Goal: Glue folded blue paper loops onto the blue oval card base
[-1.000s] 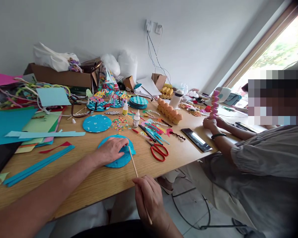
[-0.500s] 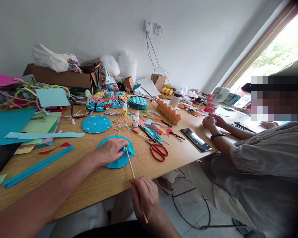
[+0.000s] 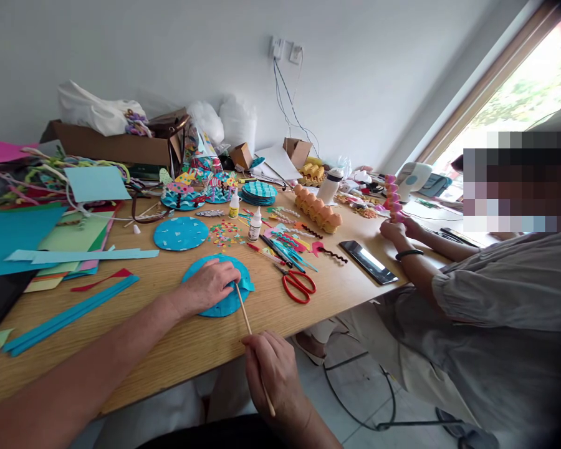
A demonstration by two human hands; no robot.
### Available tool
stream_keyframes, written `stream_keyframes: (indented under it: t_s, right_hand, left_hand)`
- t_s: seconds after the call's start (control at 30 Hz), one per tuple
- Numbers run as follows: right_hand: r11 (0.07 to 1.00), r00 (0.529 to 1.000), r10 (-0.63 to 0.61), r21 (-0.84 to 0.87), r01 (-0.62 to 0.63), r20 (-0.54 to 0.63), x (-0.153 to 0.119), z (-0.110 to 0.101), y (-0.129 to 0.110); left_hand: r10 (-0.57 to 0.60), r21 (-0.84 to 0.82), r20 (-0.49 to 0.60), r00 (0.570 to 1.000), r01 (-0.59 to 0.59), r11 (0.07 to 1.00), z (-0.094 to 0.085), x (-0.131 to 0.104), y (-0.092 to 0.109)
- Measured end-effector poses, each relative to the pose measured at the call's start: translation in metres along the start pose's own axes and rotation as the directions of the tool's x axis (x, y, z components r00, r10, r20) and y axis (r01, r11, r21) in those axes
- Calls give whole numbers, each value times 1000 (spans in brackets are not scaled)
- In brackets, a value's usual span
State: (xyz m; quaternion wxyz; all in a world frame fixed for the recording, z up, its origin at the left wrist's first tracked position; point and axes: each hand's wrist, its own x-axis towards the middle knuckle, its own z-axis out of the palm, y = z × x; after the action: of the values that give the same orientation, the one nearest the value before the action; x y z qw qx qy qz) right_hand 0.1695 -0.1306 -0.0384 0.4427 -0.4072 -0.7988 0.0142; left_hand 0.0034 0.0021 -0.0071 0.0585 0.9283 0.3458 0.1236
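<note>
Blue disc lies on the wooden table, a little left of the centre of the frame and below its middle. On it I see through the head camera the left hand, palm down; whether its fingers pinch something underneath, I cannot tell. A blue paper flap rises at the disc's right side, just beside these fingers.

At the bottom centre, the right hand is closed around a thin wooden stick. The stick points up to the flap, and its far end is beside the left fingers (if it touches them, I cannot say). Both hands are apart from each other.

To the right of the disc rest red scissors. Above it, near the centre of the frame, stand two small white bottles, with colourful paper bits next to them. Another blue disc, with pale patches, lies just above and to the left. At the right, a co-worker's hands hold a pink wavy piece.
</note>
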Motion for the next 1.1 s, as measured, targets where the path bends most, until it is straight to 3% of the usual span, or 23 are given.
stream_keyframes:
  t_s: [0.57, 1.1]
  right_hand:
    - [989, 988, 129, 56, -134, 90, 0, -4, -2]
    - [997, 994, 70, -17, -69, 80, -2, 1, -1]
  left_hand:
    - [-31, 83, 39, 999, 28, 996, 1, -2, -1]
    - [-38, 59, 46, 998, 35, 998, 3, -2, -4]
